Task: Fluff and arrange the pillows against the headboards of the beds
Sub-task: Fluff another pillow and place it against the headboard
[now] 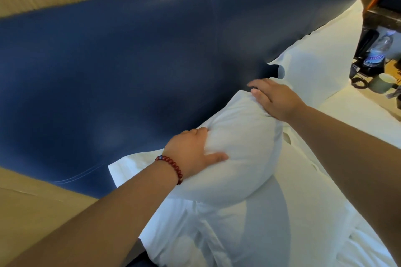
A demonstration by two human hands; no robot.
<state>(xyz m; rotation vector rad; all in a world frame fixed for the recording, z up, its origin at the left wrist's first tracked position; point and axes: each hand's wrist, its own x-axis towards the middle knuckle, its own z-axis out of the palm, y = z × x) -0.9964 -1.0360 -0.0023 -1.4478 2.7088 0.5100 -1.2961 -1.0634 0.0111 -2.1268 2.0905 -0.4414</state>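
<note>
So, status:

1. Nearest, a flatter lower pillow (195, 234) is seen lying on the bed (358, 112), under the one in hand. It is not yet stood up.
2. The plump pillow (238, 147) is held on top of it, end-on toward the blue headboard (130, 60). Contact with the padding cannot be told.
3. Left hand (191, 154) grip: fingers are dug into the pillow's left side with the thumb spread on its front, so it is clamped on the pillow. A red bead bracelet (171, 168) is worn on that wrist.
4. Right hand (275, 99) grip: fingers are straight and laid flat on the pillow's far end, pressing, with nothing clasped.
5. Farther right, a far pillow (314, 67) is propped against the headboard. That one is judged done.
6. Progress is judged roughly midway for this bed: one placed, one being shaped, one left. No other bed is in view.
7. Counted: three pillows, two hands, one headboard. Beside the bed, one bottle (377, 50) and one cup (382, 82).
</note>
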